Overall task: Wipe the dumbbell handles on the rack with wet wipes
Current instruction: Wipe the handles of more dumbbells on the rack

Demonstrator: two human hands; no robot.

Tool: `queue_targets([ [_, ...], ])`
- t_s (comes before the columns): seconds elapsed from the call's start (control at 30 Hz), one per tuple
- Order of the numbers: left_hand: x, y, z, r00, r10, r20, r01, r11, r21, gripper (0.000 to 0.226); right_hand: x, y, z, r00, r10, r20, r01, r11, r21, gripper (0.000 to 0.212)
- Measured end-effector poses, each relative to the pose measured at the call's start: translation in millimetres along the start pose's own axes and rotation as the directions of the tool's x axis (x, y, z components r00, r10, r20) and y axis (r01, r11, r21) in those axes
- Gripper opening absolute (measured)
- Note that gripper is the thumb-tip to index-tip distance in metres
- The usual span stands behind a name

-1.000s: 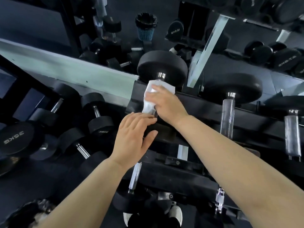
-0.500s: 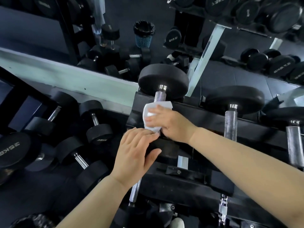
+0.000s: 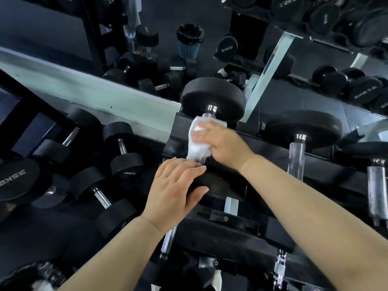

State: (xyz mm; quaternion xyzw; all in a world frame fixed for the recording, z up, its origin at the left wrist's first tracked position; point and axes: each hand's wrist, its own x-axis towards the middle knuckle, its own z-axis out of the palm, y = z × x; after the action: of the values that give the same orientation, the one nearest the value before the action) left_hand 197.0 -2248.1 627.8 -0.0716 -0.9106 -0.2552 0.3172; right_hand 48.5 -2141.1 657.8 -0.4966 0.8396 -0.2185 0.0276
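Head view, looking down on the rack point(image 3: 273, 151): the right forearm enters from the lower right corner and goes diagonally up and to the left, almost straight. The right hand point(image 3: 223, 147) lies across the steel handle point(image 3: 209, 115) of the big black dumbbell point(image 3: 212, 97) on the upper shelf. Its fingers are curled round a white wet wipe point(image 3: 196, 149), which is wrapped on the handle just below the far head. A short bare piece of the handle shows above the wipe. The fingers are a little blurred.

The left forearm rises from the bottom edge, left of centre. The left hand point(image 3: 176, 190) rests palm down on the near head point(image 3: 212, 182) of the same dumbbell. Its fingers are straight and close together, the thumb is spread to the side, and it holds nothing. The fingertips touch the lower end of the wipe.

To the right, a second dumbbell point(image 3: 302, 127) sits on the same shelf, apart from both hands. Smaller dumbbells point(image 3: 126, 162) lie at the left, lower down, and a blue bin point(image 3: 190, 45) stands far behind
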Motion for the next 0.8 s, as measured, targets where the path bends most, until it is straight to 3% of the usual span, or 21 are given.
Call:
queue_targets([
  [0.1, -1, 0, 0, 1.0, 0.003, -0.001, -0.003, 1.0, 0.015, 0.036, 17, 4, -4, 0.97, 0.231, -0.077, -0.221, 0.968, 0.12, 0.04],
  [0.2, -1, 0, 0, 1.0, -0.001, -0.008, 0.001, 1.0, 0.012, 0.036, -4, -4, 6, 0.982, 0.179, -0.062, -0.17, 0.976, 0.135, 0.048],
  [0.3, 0, 0, 0, 1.0, 0.002, -0.007, -0.002, 1.0, 0.016, 0.035, -22, -14, 5, 0.991, 0.129, 0.024, -0.131, 0.971, 0.2, 0.042],
  [0.4, 0, 1, -1, 1.0, 0.001, 0.0, -0.001, 1.0, 0.023, 0.035, -24, -15, -9, 0.977, 0.188, -0.097, -0.153, 0.945, 0.29, 0.036],
  [0.43, 0, 0, -1, 1.0, -0.003, 0.003, 0.003, 1.0, 0.027, 0.036, -24, -16, -15, 0.939, 0.309, -0.152, -0.235, 0.898, 0.373, 0.039],
  [0.5, 0, 1, -1, 1.0, -0.008, 0.005, 0.008, 0.999, 0.04, 0.037, -18, -13, -22, 0.78, 0.6, -0.175, -0.432, 0.72, 0.543, 0.046],
  [0.6, 1, 3, -2, 1.0, -0.016, 0.005, 0.015, 0.998, 0.06, 0.038, 1, -14, -17, 0.591, 0.806, -0.021, -0.59, 0.451, 0.67, 0.033],
  [0.7, 2, 6, -4, 0.999, -0.041, 0.015, 0.04, 0.996, 0.076, 0.039, 6, -24, -9, 0.556, 0.8, 0.223, -0.542, 0.146, 0.828, 0.023],
  [0.73, 2, 8, -5, 0.998, -0.056, 0.022, 0.053, 0.995, 0.086, 0.039, 5, -24, -7, 0.575, 0.76, 0.302, -0.514, 0.049, 0.856, 0.029],
  [0.8, 2, 11, -5, 0.995, -0.092, 0.039, 0.087, 0.991, 0.106, 0.039, 4, -21, -9, 0.618, 0.653, 0.438, -0.486, -0.121, 0.865, 0.069],
])
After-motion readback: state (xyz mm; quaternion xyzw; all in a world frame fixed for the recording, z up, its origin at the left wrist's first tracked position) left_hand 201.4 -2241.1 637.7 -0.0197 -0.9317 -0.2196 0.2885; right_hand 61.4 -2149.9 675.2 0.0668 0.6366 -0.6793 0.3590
